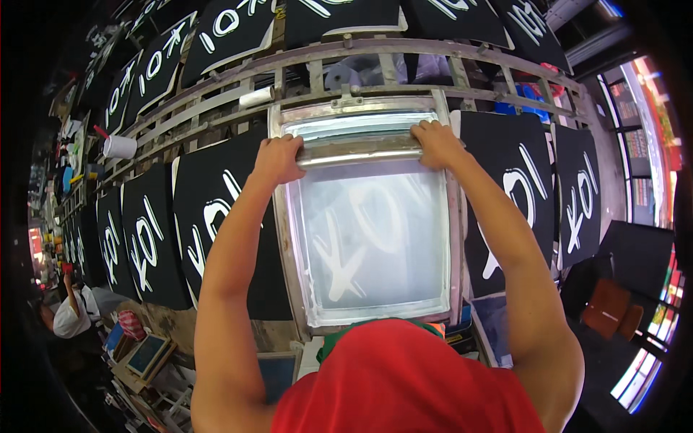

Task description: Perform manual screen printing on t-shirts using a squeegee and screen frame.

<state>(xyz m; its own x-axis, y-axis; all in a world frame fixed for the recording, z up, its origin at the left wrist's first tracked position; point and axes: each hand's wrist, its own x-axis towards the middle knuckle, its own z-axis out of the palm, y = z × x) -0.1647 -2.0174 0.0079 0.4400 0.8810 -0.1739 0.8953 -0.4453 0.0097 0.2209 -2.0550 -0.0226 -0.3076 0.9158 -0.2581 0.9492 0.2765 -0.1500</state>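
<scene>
My left hand [280, 159] and my right hand [436, 144] are closed around the two ends of a long squeegee [361, 153]. It lies crosswise near the far end of a framed printing screen [382, 252]. Pale tape or film borders the mesh, and large brush-style lettering shows faintly through it. Beyond the squeegee, a whitish band, perhaps ink, runs along the far inner edge of the frame. Both my arms reach forward, nearly straight. The squeegee's lower edge is hidden, so I cannot tell how firmly it touches the mesh.
Black printed panels [505, 187] with white lettering lie on both sides, with more beyond a metal rail [375, 47]. A white tub [120, 147] with a red stick stands at left. Another person [71, 317] is at far left. A brown chair [610, 307] stands at right.
</scene>
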